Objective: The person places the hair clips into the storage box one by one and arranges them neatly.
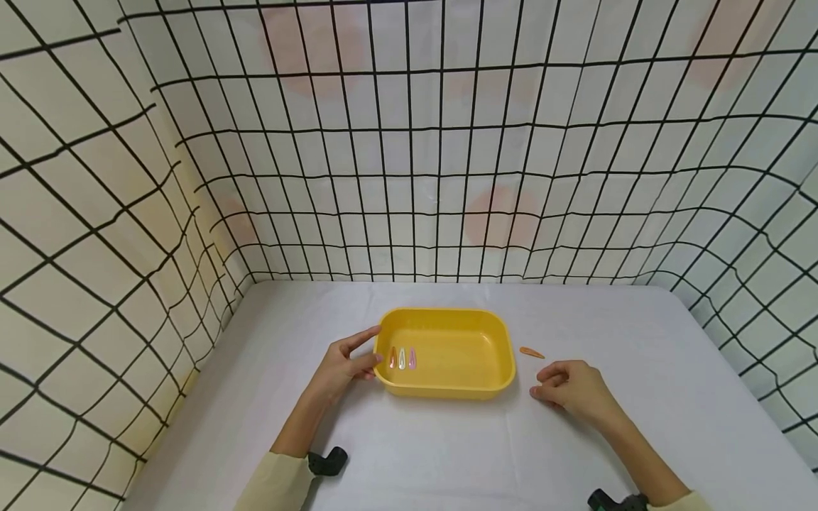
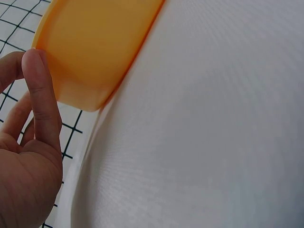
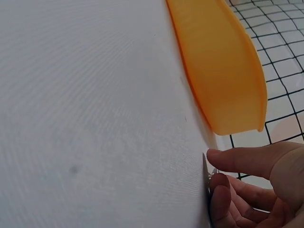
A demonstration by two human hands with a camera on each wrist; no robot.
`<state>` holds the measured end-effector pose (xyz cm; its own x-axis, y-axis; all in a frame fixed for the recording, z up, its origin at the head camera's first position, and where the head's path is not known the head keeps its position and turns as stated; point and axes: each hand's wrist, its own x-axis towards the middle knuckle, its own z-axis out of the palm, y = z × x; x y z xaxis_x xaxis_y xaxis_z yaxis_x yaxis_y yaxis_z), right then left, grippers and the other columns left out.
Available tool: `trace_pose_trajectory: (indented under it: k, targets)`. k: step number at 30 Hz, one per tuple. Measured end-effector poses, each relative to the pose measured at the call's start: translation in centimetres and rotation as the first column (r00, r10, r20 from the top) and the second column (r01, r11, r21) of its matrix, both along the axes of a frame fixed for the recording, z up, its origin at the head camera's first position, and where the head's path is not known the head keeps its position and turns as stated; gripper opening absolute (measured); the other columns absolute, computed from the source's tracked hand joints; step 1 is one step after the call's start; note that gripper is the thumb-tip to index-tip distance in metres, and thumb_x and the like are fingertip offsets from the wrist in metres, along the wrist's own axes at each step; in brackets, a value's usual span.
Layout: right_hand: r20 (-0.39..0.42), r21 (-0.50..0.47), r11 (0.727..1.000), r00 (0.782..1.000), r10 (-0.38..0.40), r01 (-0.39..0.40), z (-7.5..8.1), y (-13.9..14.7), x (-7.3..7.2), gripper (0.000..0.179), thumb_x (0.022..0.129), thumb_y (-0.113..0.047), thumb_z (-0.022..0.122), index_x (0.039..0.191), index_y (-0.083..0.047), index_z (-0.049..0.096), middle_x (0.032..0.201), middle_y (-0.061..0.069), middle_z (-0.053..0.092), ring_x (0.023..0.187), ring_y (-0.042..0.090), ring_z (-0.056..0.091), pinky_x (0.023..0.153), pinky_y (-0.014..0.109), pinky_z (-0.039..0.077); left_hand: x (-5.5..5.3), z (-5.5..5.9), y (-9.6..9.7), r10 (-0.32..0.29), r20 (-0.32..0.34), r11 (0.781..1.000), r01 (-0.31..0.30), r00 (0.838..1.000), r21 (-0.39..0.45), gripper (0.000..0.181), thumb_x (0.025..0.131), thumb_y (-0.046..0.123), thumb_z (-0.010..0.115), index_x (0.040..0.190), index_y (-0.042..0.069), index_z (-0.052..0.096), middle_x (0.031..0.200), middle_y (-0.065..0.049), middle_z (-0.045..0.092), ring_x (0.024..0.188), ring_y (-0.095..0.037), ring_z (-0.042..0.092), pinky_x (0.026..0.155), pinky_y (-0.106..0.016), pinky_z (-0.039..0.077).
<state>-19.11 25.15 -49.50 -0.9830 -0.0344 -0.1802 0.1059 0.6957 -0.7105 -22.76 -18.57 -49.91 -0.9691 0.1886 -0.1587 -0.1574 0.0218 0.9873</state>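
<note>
A yellow tray (image 1: 447, 389) stands on the white-covered table. My left hand (image 1: 341, 369) holds its left end, with the thumb (image 2: 40, 90) at the rim in the left wrist view. Inside the tray, near that end, three snap hair clips lie side by side: a reddish-orange clip (image 1: 393, 358), a whitish clip (image 1: 402, 358) and a pink clip (image 1: 412, 358). To the right of the tray, an orange hair clip (image 1: 532, 352) lies on the cloth. My right hand (image 1: 578, 394) is just in front of that clip, fingers loosely bent, thumb and forefinger apart, apparently holding nothing.
A white cloth (image 1: 441, 454) covers the table. Black wire grid panels (image 1: 422, 152) stand along the back and both sides, with white sheeting behind them. Dark devices are strapped on the left wrist (image 1: 327, 462) and the right wrist (image 1: 616, 501).
</note>
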Motion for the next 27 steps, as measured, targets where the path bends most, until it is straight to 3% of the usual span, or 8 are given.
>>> trace_pose_trajectory:
  k: [15, 23, 27]
  targets:
    - [-0.015, 0.017, 1.000, 1.000, -0.018, 0.018, 0.51, -0.16, 0.30, 0.025, 0.083, -0.015, 0.079, 0.105, -0.001, 0.074, 0.079, 0.001, 0.075, 0.066, 0.015, 0.066, 0.058, 0.025, 0.054, -0.05, -0.10, -0.05, 0.001, -0.004, 1.000, -0.001, 1.000, 0.014, 0.063, 0.088, 0.002, 0.076, 0.147, 0.015, 0.058, 0.155, -0.012, 0.050, 0.058, -0.011, 0.061, 0.058, -0.019, 0.059]
    - [-0.002, -0.027, 1.000, 1.000, -0.006, 0.006, 0.57, -0.17, 0.31, 0.027, 0.085, -0.016, 0.078, 0.108, -0.001, 0.075, 0.082, 0.002, 0.076, 0.069, 0.015, 0.067, 0.059, 0.024, 0.054, -0.04, -0.09, -0.01, 0.003, -0.010, 1.000, -0.003, 1.000, 0.011, 0.062, 0.088, 0.001, 0.076, 0.147, 0.015, 0.059, 0.157, -0.010, 0.049, 0.059, -0.011, 0.061, 0.059, -0.019, 0.058]
    - [0.001, -0.105, 0.994, 1.000, -0.013, 0.013, 0.70, 0.05, 0.11, 0.031, 0.087, -0.017, 0.078, 0.112, 0.000, 0.073, 0.087, 0.005, 0.076, 0.072, 0.016, 0.069, 0.061, 0.025, 0.057, -0.02, -0.09, -0.02, 0.004, -0.016, 1.000, -0.004, 1.000, 0.004, 0.062, 0.088, 0.002, 0.076, 0.147, 0.015, 0.059, 0.156, -0.011, 0.050, 0.059, -0.010, 0.061, 0.059, -0.018, 0.058]
